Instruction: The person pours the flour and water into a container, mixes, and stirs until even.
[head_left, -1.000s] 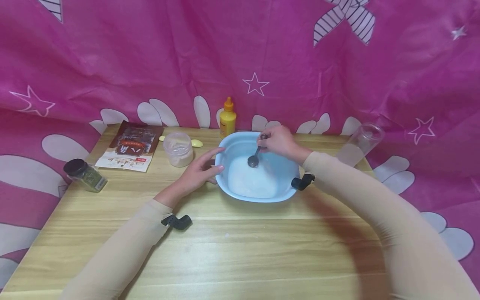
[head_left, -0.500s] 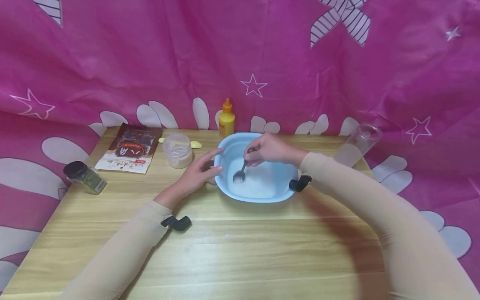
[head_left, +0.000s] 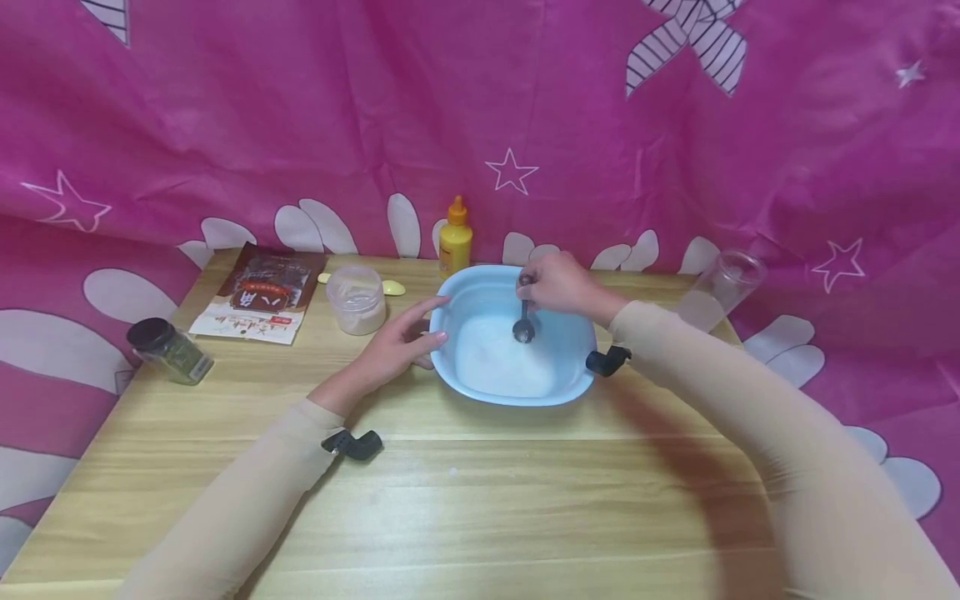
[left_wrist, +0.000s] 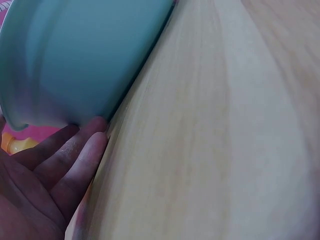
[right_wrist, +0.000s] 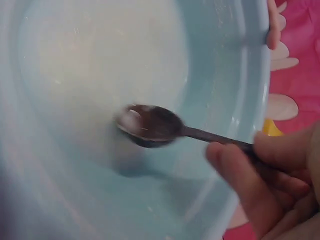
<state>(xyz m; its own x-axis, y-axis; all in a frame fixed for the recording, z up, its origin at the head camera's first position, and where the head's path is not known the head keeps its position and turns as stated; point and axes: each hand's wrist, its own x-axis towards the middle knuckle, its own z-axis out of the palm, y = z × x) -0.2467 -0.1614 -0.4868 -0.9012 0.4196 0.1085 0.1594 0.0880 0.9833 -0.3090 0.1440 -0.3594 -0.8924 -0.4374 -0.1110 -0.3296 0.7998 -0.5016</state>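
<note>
A pale blue plastic basin [head_left: 572,360] sits on the wooden table with milky white contents [head_left: 495,367] in its bottom. My right hand [head_left: 558,285] reaches over the far side and pinches the handle of a dark spoon [head_left: 523,332]. In the right wrist view the spoon's bowl [right_wrist: 155,125] faces up inside the basin, with something whitish and wet at its tip. At the basin's left side, my left hand [head_left: 393,346] touches the rim with thumb and forefinger. The left wrist view shows its other fingers [left_wrist: 82,160] fairly straight against the outer wall.
Behind the basin stands a yellow dropper bottle [head_left: 454,246]. To the left are a clear tub [head_left: 357,312] of pale powder, a yellow spoon [head_left: 393,287], a brown packet [head_left: 262,292] and a black-lidded jar [head_left: 171,352]. A clear cylinder [head_left: 720,287] stands far right, near the pink curtain [head_left: 420,108].
My right hand swept the spoon left and nearer across the basin, then back right and away from me. My left hand stays at the basin's left side.
</note>
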